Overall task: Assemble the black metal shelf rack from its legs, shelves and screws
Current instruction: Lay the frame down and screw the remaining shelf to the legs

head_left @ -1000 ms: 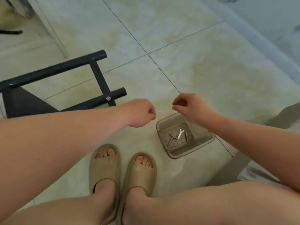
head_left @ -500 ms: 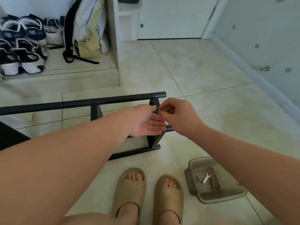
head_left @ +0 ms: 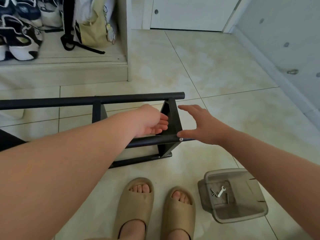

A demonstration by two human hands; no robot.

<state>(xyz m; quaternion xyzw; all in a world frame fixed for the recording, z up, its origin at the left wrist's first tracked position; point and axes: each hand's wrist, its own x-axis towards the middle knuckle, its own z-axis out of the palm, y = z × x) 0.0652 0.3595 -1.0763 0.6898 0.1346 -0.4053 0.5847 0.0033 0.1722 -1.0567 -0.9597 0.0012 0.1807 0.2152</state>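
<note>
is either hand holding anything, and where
Nothing is gripped. The left hand lies open against the inner face of the end panel; the right hand is spread open beside it.

No text, brand, number or sign is legible anywhere. The small dark marks (head_left: 252,179) on the rim of the translucent grey plastic box (head_left: 245,216) are too small to read. The charm (head_left: 110,32) hanging from the pale yellow fabric bag (head_left: 91,28) is blurred.

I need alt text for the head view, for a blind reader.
A person's left hand reaches inside the end of a black metal rack lying on a tiled floor, while the open right hand touches its end. A clear box holding a wrench sits nearby.
</note>
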